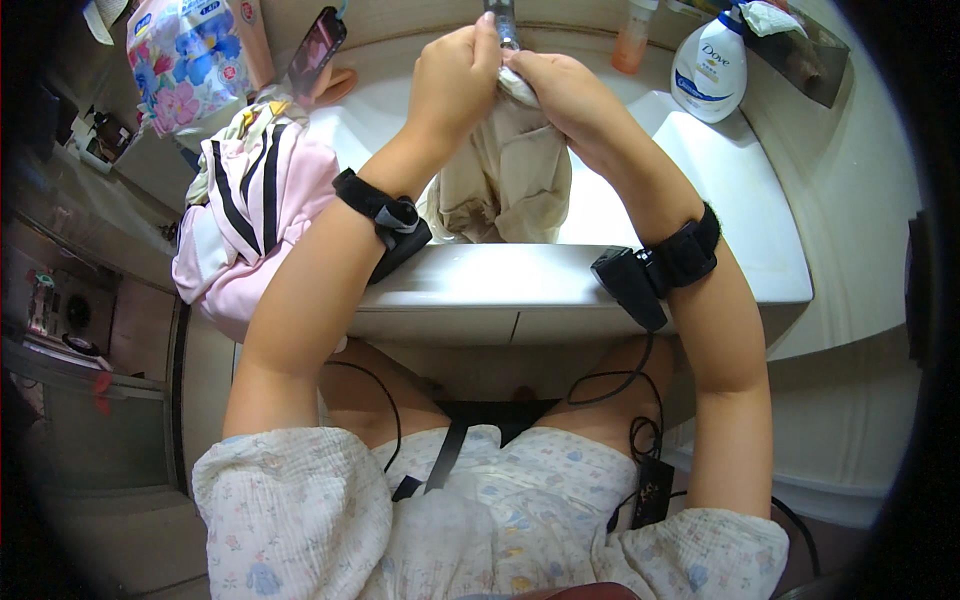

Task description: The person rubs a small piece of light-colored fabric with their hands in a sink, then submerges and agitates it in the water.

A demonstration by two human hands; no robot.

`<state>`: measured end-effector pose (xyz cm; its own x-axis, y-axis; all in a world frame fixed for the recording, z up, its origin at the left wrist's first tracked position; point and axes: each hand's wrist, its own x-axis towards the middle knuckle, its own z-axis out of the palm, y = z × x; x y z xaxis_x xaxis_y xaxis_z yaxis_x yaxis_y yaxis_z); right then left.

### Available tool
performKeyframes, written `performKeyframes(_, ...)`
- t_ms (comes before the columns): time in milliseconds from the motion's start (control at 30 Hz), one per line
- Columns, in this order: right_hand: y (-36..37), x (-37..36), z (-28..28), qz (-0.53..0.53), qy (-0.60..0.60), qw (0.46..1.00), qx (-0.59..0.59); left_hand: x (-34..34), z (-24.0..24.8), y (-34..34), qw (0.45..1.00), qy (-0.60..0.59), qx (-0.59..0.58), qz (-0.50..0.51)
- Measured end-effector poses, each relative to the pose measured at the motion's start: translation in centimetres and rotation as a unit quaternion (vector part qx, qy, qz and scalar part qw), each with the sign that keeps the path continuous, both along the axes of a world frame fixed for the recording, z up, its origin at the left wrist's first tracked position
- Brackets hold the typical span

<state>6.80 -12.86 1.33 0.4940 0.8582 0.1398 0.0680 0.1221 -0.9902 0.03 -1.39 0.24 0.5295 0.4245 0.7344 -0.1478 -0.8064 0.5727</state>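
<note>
- Cloth (510,170): a beige, stained piece of fabric hangs in the white sink (620,215), bunched at its top, right under the tap (503,22) at the back edge of the basin.
- Your left hand (455,75) is closed in a fist on the top of the cloth, thumb side up, just beside the tap.
- Your right hand (555,85) pinches the same bunched top from the other side; the two hands are touching each other with the fabric clamped between them.
- The rest of the cloth drapes down loose toward the front edge of the sink, where its lower folds look darker and wet.
- You wear a black band with a small black box on each wrist, and a thin cable runs from the right one down to your lap.
- At the left edge of the worktop lies a heap of laundry (255,215), pink and white with black stripes, spilling over the corner.
- Behind that heap stands a flowered pack (185,60) in blue and pink, and beside it a dark phone (315,50) leans upright.
- At the back right corner stands a white pump bottle (708,70) with a blue label; a slim orange bottle (632,40) stands to its left, near the tap.
- A crumpled white tissue (765,15) lies behind the pump bottle.
</note>
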Motion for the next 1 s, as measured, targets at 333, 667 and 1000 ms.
performKeyframes(333, -0.2, 0.0, 0.2, -0.084, -0.025, 0.996, -0.026, 0.1, -0.2, -0.5, 0.996, 0.01, 0.018, -0.09)
performKeyframes(667, 0.1, 0.4, -0.2, -0.026, -0.006, 1.0, -0.011, 0.1, 0.0, -0.2, 1.0, -0.01, 0.013, -0.027)
performKeyframes(1000, 0.0, 0.3, -0.2, -0.081, 0.019, 0.996, 0.01, 0.1, 0.2, -0.7, 0.997, 0.006, 0.031, -0.076)
